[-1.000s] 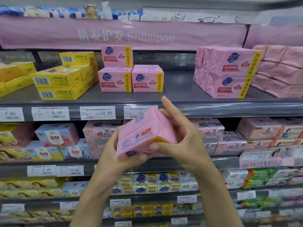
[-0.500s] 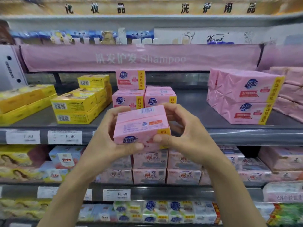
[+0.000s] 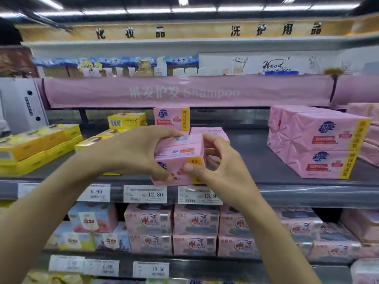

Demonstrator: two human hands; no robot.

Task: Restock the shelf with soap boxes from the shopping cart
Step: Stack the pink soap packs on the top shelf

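Both hands hold one pink soap box (image 3: 180,152) at the front edge of the grey shelf (image 3: 287,187). My left hand (image 3: 135,148) grips its left side, fingers over the top and thumb on the front. My right hand (image 3: 217,165) pinches its right end, thumb on the yellow corner. Right behind it stand matching pink soap boxes (image 3: 172,117), one stacked on two others that are mostly hidden. The shopping cart is out of view.
Yellow soap boxes (image 3: 41,144) fill the shelf's left part. Larger pink soap packs (image 3: 320,140) are stacked at the right, with bare shelf between them and the small pink stack. Price tags (image 3: 145,194) line the edge. Lower shelves hold more soap packs (image 3: 194,228).
Both hands have carried the pink box up and forward to the shelf's front edge, turning it level. The view has tilted upward.
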